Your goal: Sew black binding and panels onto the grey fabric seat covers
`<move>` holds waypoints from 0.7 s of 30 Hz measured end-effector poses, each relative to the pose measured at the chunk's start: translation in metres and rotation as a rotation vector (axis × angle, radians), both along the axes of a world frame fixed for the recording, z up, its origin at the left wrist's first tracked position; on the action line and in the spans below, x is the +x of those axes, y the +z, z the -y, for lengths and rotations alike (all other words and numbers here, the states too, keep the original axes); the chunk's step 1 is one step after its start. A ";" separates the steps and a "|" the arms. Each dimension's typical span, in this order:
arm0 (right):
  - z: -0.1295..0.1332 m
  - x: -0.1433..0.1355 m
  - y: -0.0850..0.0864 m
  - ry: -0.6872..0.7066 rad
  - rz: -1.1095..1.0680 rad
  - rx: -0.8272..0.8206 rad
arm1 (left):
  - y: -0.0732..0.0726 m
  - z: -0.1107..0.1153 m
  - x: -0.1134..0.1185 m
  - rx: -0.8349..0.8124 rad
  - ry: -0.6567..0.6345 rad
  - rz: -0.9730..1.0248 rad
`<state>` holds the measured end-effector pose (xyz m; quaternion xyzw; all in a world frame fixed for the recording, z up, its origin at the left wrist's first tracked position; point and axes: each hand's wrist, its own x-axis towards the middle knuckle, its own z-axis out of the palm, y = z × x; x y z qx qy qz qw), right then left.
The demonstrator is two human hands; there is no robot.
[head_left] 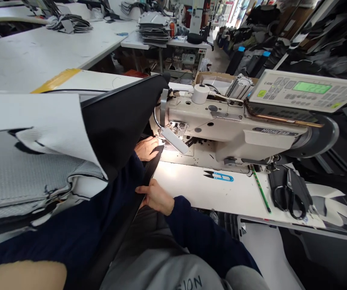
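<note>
A strip of black fabric (153, 163) runs from my lap up to the needle area of a beige sewing machine (234, 129). Beside the presser foot, my left hand (145, 149) lies on this fabric with its fingers stretched out. My right hand (157, 196) pinches the fabric's edge closer to my body, the index finger on top and other fingers partly hidden beneath. A larger black panel (119, 121) rises over my left forearm, joined by white-backed grey material (28, 169). A small lamp (175, 140) lights the stitching spot.
Blue thread snips (218, 176), a green pencil (261, 189) and black-handled scissors (288, 199) lie on the machine table (188, 185). A control panel (306, 90) stands above the machine's right end. Behind are a white worktable (40, 52) and stacked pieces (153, 30).
</note>
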<state>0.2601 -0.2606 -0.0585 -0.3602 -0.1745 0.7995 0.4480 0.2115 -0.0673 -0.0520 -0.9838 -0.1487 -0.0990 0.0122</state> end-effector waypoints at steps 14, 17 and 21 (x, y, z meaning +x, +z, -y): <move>-0.011 0.020 -0.019 0.551 1.563 1.568 | -0.007 0.007 -0.006 -0.086 0.072 0.082; -0.019 0.030 -0.015 0.614 1.601 1.656 | -0.009 0.011 -0.004 -0.062 0.098 0.113; -0.015 0.047 -0.011 0.656 1.609 1.713 | -0.009 0.021 0.000 -0.034 0.166 0.109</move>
